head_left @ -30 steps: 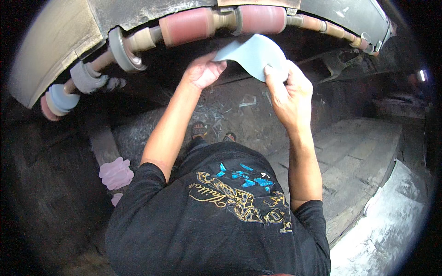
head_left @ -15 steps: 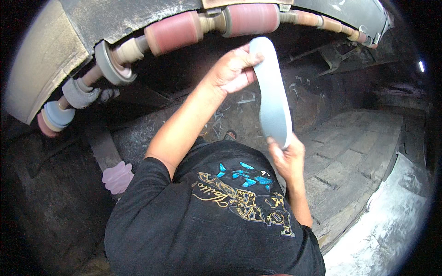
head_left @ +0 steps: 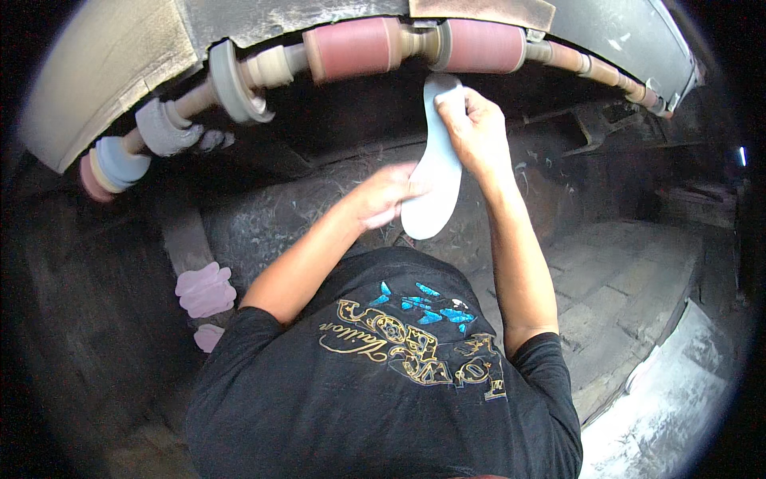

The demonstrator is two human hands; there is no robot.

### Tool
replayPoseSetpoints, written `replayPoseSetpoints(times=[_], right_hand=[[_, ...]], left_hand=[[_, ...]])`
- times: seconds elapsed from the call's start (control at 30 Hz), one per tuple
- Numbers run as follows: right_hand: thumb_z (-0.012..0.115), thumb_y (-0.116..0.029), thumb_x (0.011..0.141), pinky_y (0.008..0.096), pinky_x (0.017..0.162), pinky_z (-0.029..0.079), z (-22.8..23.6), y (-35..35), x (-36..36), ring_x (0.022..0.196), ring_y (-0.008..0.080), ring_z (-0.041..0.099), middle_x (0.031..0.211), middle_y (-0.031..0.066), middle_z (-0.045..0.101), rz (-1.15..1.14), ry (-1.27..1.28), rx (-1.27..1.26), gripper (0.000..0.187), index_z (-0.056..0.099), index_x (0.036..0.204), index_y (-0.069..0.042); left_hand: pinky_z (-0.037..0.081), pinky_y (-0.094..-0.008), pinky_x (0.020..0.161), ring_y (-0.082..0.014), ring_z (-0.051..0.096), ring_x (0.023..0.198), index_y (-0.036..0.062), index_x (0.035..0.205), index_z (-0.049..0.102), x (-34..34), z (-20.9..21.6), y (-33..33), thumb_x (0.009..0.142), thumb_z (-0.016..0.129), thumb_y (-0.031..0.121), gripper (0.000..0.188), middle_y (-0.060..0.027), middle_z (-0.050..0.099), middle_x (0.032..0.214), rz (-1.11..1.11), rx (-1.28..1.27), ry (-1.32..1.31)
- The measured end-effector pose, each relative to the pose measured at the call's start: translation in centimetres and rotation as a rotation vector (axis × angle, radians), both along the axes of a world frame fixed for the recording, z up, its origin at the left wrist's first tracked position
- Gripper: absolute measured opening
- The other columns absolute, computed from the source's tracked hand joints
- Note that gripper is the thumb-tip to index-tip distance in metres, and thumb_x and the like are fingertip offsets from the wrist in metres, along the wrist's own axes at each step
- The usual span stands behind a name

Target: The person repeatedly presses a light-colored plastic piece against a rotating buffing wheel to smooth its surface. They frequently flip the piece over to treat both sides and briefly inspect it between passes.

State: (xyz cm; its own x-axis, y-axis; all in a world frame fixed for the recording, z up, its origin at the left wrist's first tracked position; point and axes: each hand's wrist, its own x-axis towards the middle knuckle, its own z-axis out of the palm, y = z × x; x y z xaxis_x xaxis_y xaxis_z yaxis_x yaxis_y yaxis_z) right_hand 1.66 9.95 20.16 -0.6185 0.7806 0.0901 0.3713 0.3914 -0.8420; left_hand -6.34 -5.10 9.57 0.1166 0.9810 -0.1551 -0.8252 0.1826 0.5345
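Note:
A pale blue, flat insole [head_left: 432,195] slants between my hands, its far end close beneath the red sanding drum [head_left: 482,46]. Whether its tip touches the drum cannot be made out. My right hand [head_left: 477,132] pinches the insole near that far end, thumb on top. Lower down, my left hand [head_left: 384,196] grips its left edge near the wide near end; those fingers are slightly blurred. The fingers under the insole are hidden.
A long shaft runs across the top, carrying another red drum [head_left: 353,51], a grey wheel [head_left: 232,82] and a pale blue disc [head_left: 121,163]. A dark metal hood [head_left: 295,17] covers it. Purple flat pieces [head_left: 205,290] lie at lower left. White dust coats a surface [head_left: 666,391] at lower right.
My right hand has moved up to the insole's far end, and my left hand has come down to its near part. The insole now leans the other way. The view has shifted slightly.

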Motion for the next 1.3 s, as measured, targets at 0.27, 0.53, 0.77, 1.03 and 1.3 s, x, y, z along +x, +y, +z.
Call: replayPoseSetpoints(times=[0.27, 0.53, 0.77, 1.03, 1.3], right_hand=[[0.066, -0.019, 0.09, 0.0309, 0.069, 0.051, 1.1, -1.5, -0.1, 0.072, 0.016, 0.065, 0.081, 0.0119, 0.068, -0.021, 0.162, 0.091, 0.019, 0.068, 0.092, -0.001], [0.066, -0.021, 0.092, 0.0285, 0.069, 0.05, 1.8, -1.6, 0.6, 0.072, 0.0104, 0.061, 0.079, 0.0067, 0.067, -0.007, 0.187, 0.038, 0.021, 0.068, 0.091, 0.0], [0.067, -0.022, 0.094, 0.0265, 0.066, 0.051, 3.3, -1.6, 2.1, 0.07, 0.0079, 0.062, 0.08, 0.0046, 0.068, -0.019, 0.265, -0.054, 0.022, 0.069, 0.099, -0.001], [0.067, -0.017, 0.095, 0.0243, 0.068, 0.05, 8.4, -1.2, 7.1, 0.074, 0.0062, 0.06, 0.083, 0.0011, 0.067, 0.029, 0.14, 0.015, 0.019, 0.07, 0.108, -0.002], [0.067, 0.0, 0.078, 0.0367, 0.086, 0.051, 5.8, 0.0, 9.4, 0.097, 0.0288, 0.067, 0.104, 0.0155, 0.066, 0.489, -0.369, 0.314, 0.055, 0.058, 0.132, 0.0]], left_hand=[[0.059, -0.0377, 0.086, -0.0226, 0.067, 0.108, 0.0014, 0.139, 0.048, -2.7, -4.2, -4.1, 0.091, 0.068, 0.012, 0.053, -0.0127, 0.064, 0.126, 0.162, -0.131, -0.095], [0.043, -0.0448, 0.112, -0.0288, 0.057, 0.126, -0.0011, 0.14, 0.047, -10.3, -5.6, 4.2, 0.099, 0.052, 0.012, 0.043, -0.0182, 0.057, 0.138, 0.452, -0.125, -0.294], [0.039, -0.042, 0.116, -0.0231, 0.053, 0.13, 0.0117, 0.135, 0.053, -11.9, -0.6, 10.9, 0.103, 0.047, 0.026, 0.035, -0.0071, 0.059, 0.134, 0.671, -0.246, -0.349], [0.043, -0.0523, 0.111, -0.0321, 0.05, 0.133, 0.0097, 0.134, 0.054, -7.4, 1.3, 10.4, 0.094, 0.067, 0.029, 0.047, -0.014, 0.056, 0.136, 0.408, 0.18, -0.246], [0.053, -0.0493, 0.099, -0.0313, 0.059, 0.124, -0.0015, 0.139, 0.049, -8.2, -2.6, 4.4, 0.095, 0.063, 0.02, 0.051, -0.0191, 0.06, 0.134, 0.118, 0.125, -0.287]])
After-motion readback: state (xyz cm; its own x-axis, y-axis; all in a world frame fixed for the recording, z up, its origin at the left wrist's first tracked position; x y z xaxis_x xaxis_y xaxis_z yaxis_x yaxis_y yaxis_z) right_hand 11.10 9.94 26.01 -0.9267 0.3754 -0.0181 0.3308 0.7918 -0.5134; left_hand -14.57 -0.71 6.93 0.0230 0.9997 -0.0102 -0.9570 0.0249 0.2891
